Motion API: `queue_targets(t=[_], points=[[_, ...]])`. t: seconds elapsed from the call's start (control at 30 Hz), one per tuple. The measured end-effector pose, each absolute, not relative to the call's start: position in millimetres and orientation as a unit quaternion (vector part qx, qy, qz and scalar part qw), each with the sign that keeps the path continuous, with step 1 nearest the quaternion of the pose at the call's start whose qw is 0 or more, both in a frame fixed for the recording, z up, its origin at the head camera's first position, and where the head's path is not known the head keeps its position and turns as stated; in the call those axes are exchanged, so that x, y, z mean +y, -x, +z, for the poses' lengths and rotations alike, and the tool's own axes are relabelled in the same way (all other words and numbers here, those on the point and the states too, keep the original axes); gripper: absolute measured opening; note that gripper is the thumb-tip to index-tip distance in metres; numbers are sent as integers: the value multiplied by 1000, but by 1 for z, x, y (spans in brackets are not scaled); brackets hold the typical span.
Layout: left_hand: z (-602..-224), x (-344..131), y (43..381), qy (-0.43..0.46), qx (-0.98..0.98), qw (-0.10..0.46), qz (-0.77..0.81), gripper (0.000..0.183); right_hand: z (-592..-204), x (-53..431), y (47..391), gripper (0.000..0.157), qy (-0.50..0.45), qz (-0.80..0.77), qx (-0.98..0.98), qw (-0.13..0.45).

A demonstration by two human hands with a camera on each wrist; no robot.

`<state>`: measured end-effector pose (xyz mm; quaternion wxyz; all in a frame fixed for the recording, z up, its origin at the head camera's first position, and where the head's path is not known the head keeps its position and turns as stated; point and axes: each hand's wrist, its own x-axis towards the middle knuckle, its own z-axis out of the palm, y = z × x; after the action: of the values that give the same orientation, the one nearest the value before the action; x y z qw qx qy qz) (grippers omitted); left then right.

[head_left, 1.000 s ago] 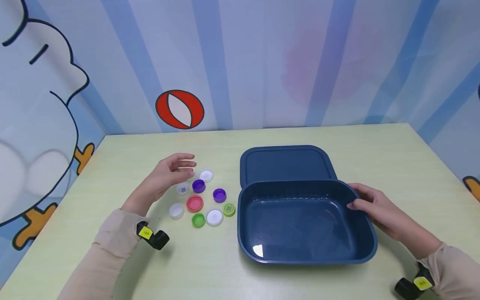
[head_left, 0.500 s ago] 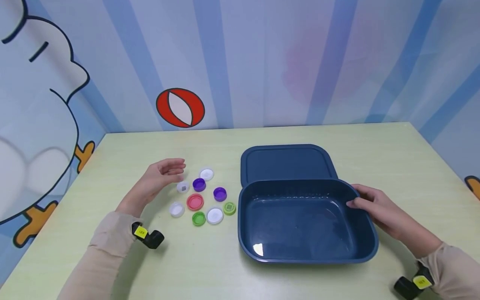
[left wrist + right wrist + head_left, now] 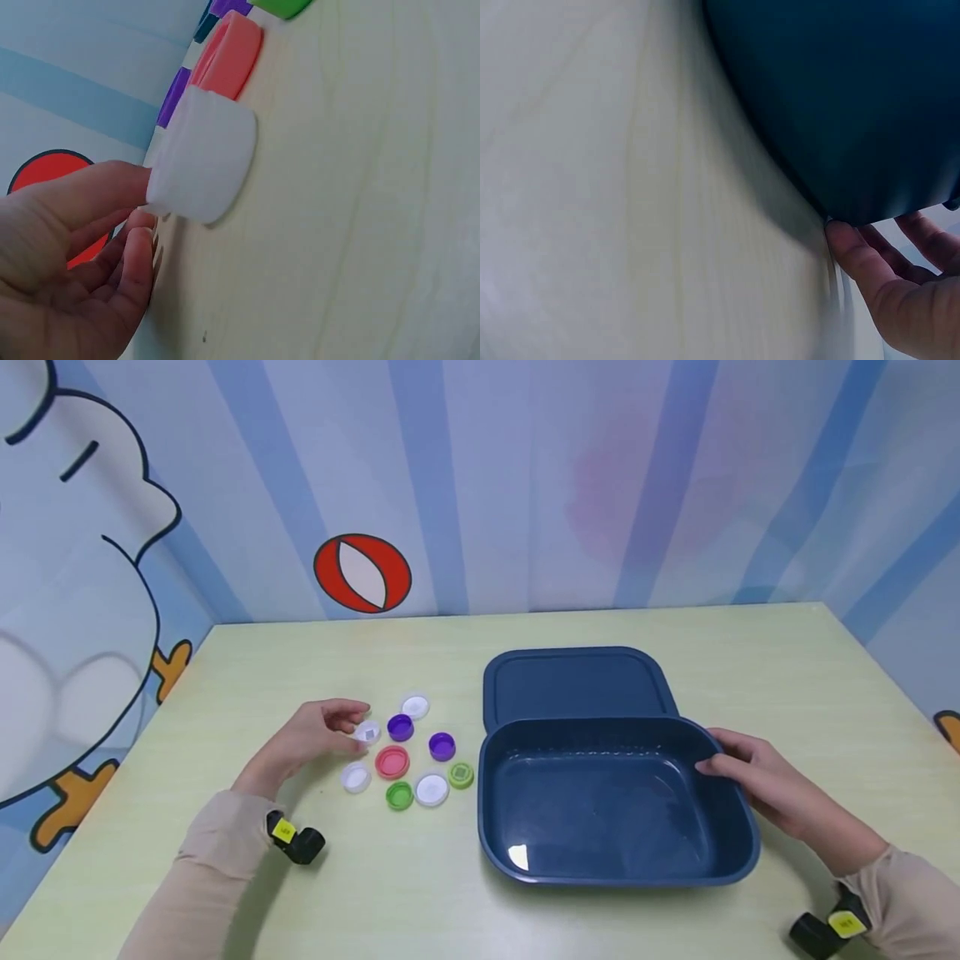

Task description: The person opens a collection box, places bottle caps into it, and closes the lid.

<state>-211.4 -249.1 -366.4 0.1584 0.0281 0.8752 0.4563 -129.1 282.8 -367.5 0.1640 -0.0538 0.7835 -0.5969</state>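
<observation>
My left hand is at a small white bottle cap with a square mark. Its thumb lies at the cap's near edge, its fingers curl at the far side. In the left wrist view another white cap stands in front and hides the fingertips of my left hand. My right hand grips the right rim of a dark blue plastic box, thumb over the inside, fingers outside. In the right wrist view the fingers hold the box's edge.
Around the left hand lie several more caps: a red one, purple ones, green ones and white ones. A blue lid lies behind the box. A patterned wall rises behind the table.
My left hand first draws back leftward from the far white cap, then comes down around the square-marked white cap. My right hand stays on the box rim.
</observation>
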Motion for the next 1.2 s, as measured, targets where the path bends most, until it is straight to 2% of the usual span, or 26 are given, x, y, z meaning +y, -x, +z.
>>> queue_targets(t=[0.37, 0.67, 0.9, 1.2], points=[[-363, -239, 213, -12, 911, 155, 383, 43, -370, 284, 129, 44, 55, -623, 761, 171], [-356, -238, 207, 11, 898, 144, 416, 47, -371, 286, 130, 42, 52, -627, 758, 173], [-354, -231, 208, 18, 889, 130, 439, 46, -371, 285, 130, 49, 48, -625, 759, 175], [-344, -217, 206, 6, 873, 125, 471, 46, -372, 286, 130, 34, 57, -639, 747, 176]])
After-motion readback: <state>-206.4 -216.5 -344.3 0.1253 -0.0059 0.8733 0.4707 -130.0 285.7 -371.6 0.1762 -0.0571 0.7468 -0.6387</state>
